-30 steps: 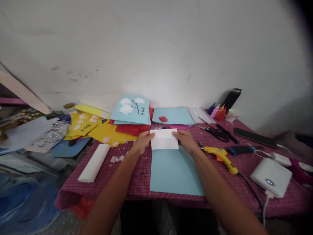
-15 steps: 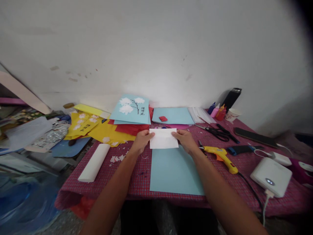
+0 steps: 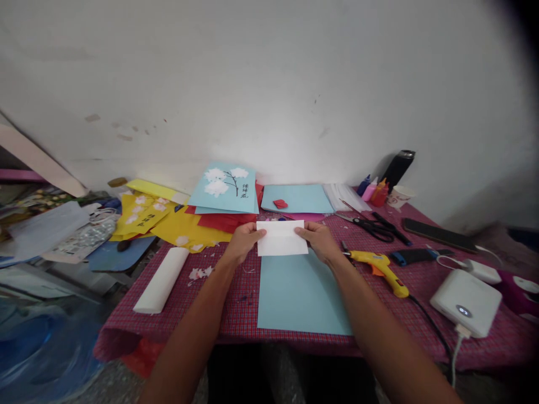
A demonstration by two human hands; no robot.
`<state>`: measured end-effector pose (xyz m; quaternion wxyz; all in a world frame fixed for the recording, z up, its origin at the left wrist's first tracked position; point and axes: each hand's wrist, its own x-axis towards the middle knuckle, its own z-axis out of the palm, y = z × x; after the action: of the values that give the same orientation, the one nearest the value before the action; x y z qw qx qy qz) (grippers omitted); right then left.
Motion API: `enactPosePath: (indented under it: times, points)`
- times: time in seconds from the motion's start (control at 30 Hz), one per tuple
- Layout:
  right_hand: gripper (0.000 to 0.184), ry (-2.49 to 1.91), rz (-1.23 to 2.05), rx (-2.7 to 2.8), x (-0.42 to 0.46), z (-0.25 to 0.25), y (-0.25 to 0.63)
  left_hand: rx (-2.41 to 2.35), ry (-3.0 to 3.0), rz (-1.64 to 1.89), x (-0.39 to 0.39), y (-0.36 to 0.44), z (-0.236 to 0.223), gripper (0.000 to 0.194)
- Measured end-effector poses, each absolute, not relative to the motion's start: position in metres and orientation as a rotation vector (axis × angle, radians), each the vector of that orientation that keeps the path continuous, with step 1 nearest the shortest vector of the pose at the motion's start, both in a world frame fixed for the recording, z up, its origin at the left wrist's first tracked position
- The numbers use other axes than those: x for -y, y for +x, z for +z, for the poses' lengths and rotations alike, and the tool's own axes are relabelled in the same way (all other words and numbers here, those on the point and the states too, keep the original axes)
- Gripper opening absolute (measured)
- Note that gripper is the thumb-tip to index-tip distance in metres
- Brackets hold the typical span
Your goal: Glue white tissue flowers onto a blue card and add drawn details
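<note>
A small white sheet of paper [image 3: 282,240] is stretched between my two hands above the table. My left hand [image 3: 245,241] pinches its left edge, thumb on top. On the right edge, my right hand [image 3: 316,240] grips in the same way. Below the sheet lies a larger light blue paper [image 3: 301,297], plain and flat on the checked cloth. To the left rests a white roll of paper [image 3: 163,280]. White paper scraps [image 3: 200,273] lie near my left forearm. A yellow glue gun [image 3: 381,269] is just right of my right hand.
Behind my hands are a blue card with white flowers [image 3: 223,188], yellow papers [image 3: 189,227] and a blue sheet [image 3: 298,197] bearing a red paper piece [image 3: 280,203]. Right are black scissors [image 3: 374,229], paint bottles [image 3: 370,191], a black flask [image 3: 399,168] and a white power bank [image 3: 467,303] with cables.
Almost nothing differs. The view has shifted very slightly, while both hands keep the white paper in the same position.
</note>
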<state>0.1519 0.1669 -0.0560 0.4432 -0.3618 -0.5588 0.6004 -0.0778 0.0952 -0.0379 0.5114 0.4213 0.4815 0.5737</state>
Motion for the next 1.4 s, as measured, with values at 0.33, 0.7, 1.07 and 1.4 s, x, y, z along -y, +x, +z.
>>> enactPosePath:
  times: [0.33, 0.7, 1.07, 1.4]
  points:
    - [0.033, -0.901, 1.500, 1.449, -0.169, -0.057, 0.155, -1.147, 1.044, 1.356, -0.094, -0.080, -0.036, 0.044]
    - [0.033, -0.899, 1.459, 1.491, -0.164, -0.053, 0.155, -1.184, 1.112, 1.375, -0.093, -0.080, -0.035, 0.038]
    - [0.036, -0.839, 1.593, 1.478, -0.161, -0.043, 0.157, -1.153, 1.162, 1.375, -0.092, -0.080, -0.034, 0.037]
    - [0.031, -0.864, 1.571, 1.511, -0.166, -0.050, 0.162, -1.137, 1.160, 1.377, -0.091, -0.081, -0.033, 0.037]
